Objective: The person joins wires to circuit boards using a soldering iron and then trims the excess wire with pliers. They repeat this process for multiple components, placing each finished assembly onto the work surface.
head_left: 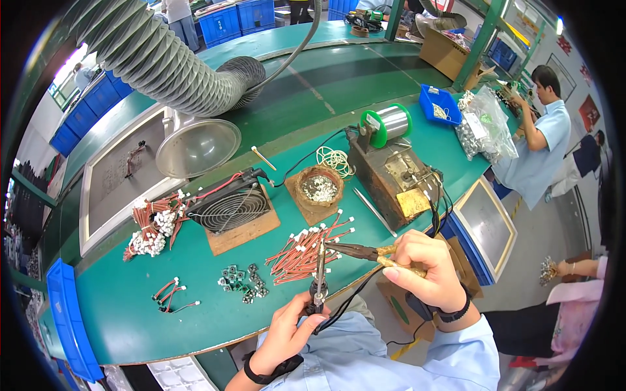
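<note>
My left hand (285,333) is closed round the handle of a soldering iron (320,277), which points upward near the table's front edge. My right hand (427,266) grips needle-nose pliers (355,250) with worn yellow handles. The pliers' jaws reach left to the iron's tip; whether they clamp it or only touch it I cannot tell. Just behind the iron lies a pile of red wires with white connectors (297,259). To its left sit small metal-and-green parts (242,281). A few wired pieces (171,296) lie farther left.
A fan (231,210), a brown dish with whitish bits (321,188) and a soldering station (391,173) with a solder spool (393,124) stand behind. A metal hood (199,148) hangs at back left. A blue bin (70,319) edges the left. A co-worker (538,130) works at right.
</note>
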The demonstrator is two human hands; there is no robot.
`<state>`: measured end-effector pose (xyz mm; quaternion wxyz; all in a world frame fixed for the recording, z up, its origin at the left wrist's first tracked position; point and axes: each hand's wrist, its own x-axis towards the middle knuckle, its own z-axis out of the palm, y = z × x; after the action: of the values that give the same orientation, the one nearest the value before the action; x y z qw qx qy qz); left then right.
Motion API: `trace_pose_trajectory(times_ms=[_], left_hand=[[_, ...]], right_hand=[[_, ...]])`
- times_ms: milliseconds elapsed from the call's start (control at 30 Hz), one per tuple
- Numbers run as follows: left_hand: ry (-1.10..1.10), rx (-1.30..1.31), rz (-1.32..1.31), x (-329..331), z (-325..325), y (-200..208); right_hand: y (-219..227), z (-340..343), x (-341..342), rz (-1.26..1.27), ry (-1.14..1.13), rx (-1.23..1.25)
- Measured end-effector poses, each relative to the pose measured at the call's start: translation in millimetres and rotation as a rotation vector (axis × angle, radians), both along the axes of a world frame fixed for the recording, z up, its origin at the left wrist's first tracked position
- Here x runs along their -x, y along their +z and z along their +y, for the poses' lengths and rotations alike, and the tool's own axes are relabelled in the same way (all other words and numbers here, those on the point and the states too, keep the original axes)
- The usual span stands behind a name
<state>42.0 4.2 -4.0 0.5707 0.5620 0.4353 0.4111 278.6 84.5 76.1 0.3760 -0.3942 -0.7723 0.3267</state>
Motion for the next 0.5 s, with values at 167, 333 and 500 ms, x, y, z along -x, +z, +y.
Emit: trace_pose_trajectory(times_ms=[167, 333, 500], left_hand=[[-0.003, -0.014, 0.012, -0.4, 0.1, -1.1], [-0.003, -0.010, 0.011, -1.8, -1.4, -5.1], [0.026, -0.078, 0.115, -5.8, -3.5, -7.7]], right_hand=[[0.9, 1.2, 1.1, -0.001, 0.005, 0.002], [3.4, 0.2, -0.5, -0.008, -0.002, 0.045], [7.5, -0.6, 1.1, -0.051, 0.002, 0.041]])
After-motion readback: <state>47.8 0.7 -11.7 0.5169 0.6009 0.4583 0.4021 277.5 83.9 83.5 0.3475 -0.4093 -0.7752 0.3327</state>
